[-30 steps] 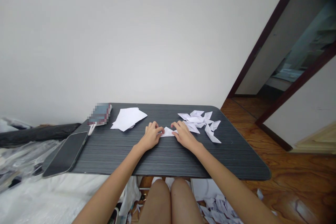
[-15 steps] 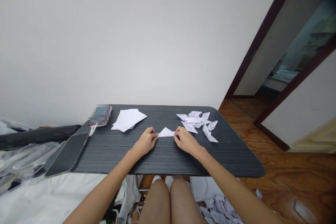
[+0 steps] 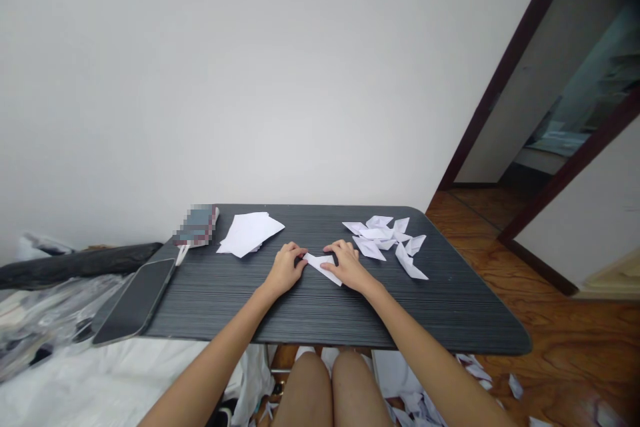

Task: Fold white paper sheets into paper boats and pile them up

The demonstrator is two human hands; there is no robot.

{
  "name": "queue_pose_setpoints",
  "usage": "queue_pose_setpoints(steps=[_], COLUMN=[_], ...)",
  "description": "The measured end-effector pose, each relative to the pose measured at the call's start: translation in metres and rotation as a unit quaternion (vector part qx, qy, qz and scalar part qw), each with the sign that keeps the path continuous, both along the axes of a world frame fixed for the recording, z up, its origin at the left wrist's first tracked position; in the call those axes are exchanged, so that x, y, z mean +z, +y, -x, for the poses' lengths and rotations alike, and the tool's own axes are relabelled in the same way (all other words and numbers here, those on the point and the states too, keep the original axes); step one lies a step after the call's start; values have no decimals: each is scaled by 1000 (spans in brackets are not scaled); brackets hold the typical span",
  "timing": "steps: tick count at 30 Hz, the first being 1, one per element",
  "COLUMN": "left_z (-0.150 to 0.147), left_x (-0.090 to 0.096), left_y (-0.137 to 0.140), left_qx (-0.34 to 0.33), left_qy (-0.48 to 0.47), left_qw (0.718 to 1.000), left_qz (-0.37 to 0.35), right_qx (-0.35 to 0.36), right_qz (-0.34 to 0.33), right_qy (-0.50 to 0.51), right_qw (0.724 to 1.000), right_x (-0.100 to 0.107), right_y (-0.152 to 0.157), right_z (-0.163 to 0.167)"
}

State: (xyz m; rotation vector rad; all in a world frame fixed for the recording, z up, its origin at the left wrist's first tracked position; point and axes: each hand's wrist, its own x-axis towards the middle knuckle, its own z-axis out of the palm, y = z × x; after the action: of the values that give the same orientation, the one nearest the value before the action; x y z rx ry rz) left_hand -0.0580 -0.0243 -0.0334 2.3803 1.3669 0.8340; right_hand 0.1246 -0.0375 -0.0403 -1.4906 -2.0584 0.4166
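A small white folded paper (image 3: 320, 265) lies aslant on the dark table, between my two hands. My left hand (image 3: 287, 268) pinches its upper left end between thumb and fingers. At its other side is my right hand (image 3: 347, 265), with the thumb resting on the paper and the index finger curved above its upper edge. The lower right tip sticks out below my right thumb. Several folded white paper pieces (image 3: 376, 233) lie in a loose cluster to the right, beyond my right hand. A stack of white paper sheets (image 3: 249, 233) sits farther off to the left.
The black table (image 3: 440, 317) stands against a white wall. On its left are a phone (image 3: 135, 300) and a blurred-out pouch-like item (image 3: 199, 225) with a white strap. Paper pieces (image 3: 415, 407) are heaped below the table, and a doorway (image 3: 525, 147) opens at the right.
The folded paper has turned from level to slanting, its right end now lower. My right hand has shifted from pinching the right end to laying its thumb on the paper. The view moved slightly.
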Motion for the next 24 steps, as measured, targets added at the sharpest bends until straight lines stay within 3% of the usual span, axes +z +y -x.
queue_pose_setpoints(steps=[10,15,19,24], left_z=[1,2,4,4], left_x=[4,5,1,3], left_y=[-4,-3,0,-1], left_qx=[-17,-6,20,-36], left_qy=[-28,-95,-135,-248], left_qw=[999,994,988,953], left_qz=[25,49,70,171], right_qx=[46,107,116,77], right_qz=[0,-39,-68,-121], right_qy=[55,108,82,73], right_qw=[997,988,988,987], right_x=[4,14,18,20], right_y=[-11,-20,-20,-19], right_z=[0,2,2,2])
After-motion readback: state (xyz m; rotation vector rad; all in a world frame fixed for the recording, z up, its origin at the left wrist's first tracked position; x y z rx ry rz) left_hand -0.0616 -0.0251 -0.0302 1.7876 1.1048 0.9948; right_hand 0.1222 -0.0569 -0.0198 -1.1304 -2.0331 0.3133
